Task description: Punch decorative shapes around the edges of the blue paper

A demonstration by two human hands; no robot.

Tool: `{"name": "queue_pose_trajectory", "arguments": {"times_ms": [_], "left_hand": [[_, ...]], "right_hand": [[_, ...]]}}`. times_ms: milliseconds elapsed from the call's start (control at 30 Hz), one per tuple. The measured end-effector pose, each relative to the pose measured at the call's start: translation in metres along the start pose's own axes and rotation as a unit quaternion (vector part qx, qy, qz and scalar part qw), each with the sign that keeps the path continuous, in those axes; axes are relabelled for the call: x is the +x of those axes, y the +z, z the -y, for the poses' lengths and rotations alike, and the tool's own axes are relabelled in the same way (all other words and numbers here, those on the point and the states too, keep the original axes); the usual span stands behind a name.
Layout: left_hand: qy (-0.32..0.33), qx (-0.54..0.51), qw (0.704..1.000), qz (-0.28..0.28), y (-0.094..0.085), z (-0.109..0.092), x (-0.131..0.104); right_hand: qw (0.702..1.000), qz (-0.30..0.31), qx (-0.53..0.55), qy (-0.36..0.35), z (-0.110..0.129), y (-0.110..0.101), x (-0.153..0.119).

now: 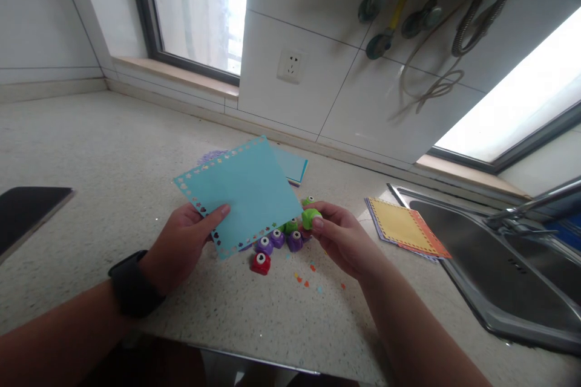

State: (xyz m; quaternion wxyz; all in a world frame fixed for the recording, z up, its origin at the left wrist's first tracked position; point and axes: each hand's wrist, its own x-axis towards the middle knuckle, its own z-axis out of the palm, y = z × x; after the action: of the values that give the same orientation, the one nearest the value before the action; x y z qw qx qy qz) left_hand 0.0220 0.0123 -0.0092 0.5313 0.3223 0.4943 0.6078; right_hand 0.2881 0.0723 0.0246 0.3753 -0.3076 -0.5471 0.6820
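Observation:
My left hand (pixel 190 239) grips a light blue sheet of paper (pixel 249 193) by its left side, thumb on top. Small shapes are punched out along three of its edges. In my right hand (pixel 338 233) is a green craft punch (pixel 311 218), pinched between thumb and fingers at the sheet's right corner; whether the paper sits in its slot I cannot tell. Below the sheet stand several more punches: a red punch (pixel 261 263), a purple punch (pixel 264 245) and others in purple and green, partly hidden by the paper.
Punched paper bits (pixel 306 283) lie scattered on the speckled countertop (pixel 113 151). Behind the blue sheet is a stack of paper (pixel 297 169). Yellow and orange punched sheets (pixel 403 224) rest beside the metal sink (pixel 488 314). A dark flat object (pixel 31 211) lies far left.

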Motion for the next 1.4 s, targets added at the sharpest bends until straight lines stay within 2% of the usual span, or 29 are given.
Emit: {"name": "queue_pose_trajectory", "arguments": {"times_ms": [300, 533, 733, 833, 1233, 1400], "left_hand": [[0.002, 0.012, 1.000, -0.001, 0.005, -0.009, -0.004], [0.001, -0.002, 1.000, 0.018, -0.001, 0.001, 0.000], [-0.007, 0.007, 1.000, 0.004, 0.001, -0.001, -0.001], [-0.003, 0.016, 1.000, 0.008, 0.001, -0.001, -0.003], [0.000, 0.078, 0.991, 0.109, -0.006, 0.006, -0.001], [-0.013, 0.163, 0.975, 0.150, -0.010, 0.006, 0.000]], "right_hand": [[1.000, -0.001, -0.006, -0.002, -0.003, -0.001, 0.001], [1.000, -0.010, 0.003, 0.004, -0.008, 0.003, 0.003], [0.999, -0.044, 0.011, 0.003, -0.014, 0.010, 0.007], [0.999, -0.039, 0.016, 0.007, -0.017, 0.014, 0.008], [0.998, -0.038, 0.046, 0.029, -0.025, 0.022, 0.010], [0.998, -0.032, 0.036, 0.027, -0.026, 0.022, 0.009]]}}
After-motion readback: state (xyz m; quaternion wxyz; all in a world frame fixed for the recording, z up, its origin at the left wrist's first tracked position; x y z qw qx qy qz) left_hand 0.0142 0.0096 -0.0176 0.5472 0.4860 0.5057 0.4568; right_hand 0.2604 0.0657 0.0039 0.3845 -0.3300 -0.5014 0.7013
